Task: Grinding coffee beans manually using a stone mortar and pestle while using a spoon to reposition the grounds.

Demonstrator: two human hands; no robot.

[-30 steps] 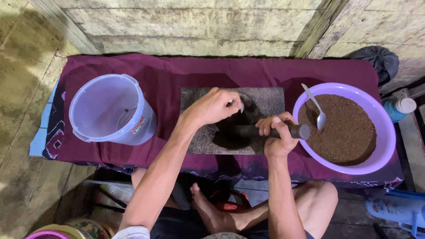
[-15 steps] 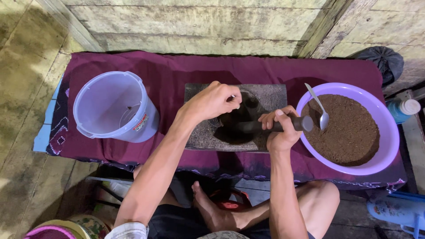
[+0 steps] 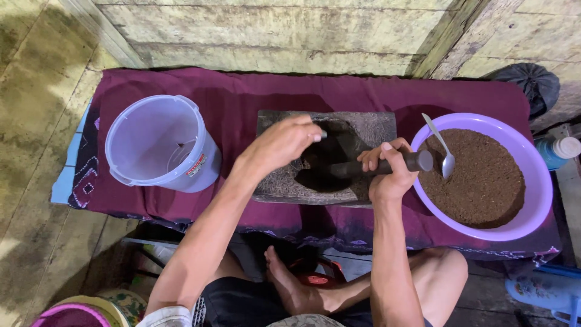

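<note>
A square stone mortar (image 3: 369, 130) sits in the middle of a maroon cloth (image 3: 242, 97). My right hand (image 3: 387, 169) grips a dark stone pestle (image 3: 417, 161) that lies slanted into the mortar's hollow. My left hand (image 3: 284, 142) reaches over the hollow with fingers pinched around a small pale object; I cannot make out what it is. To the right stands a purple basin (image 3: 538, 181) full of brown ground powder (image 3: 484, 175), with a metal spoon (image 3: 445, 154) stuck in it.
A translucent plastic bucket (image 3: 157, 142) stands on the cloth at the left. A blue bottle with a white cap (image 3: 560, 148) and a dark bag (image 3: 526, 82) lie at the right edge. A wooden plank wall runs behind. My crossed legs are below.
The view has shifted slightly. My left hand stays over the mortar hollow, and my right hand has kept its grip on the pestle, shifting it a little.
</note>
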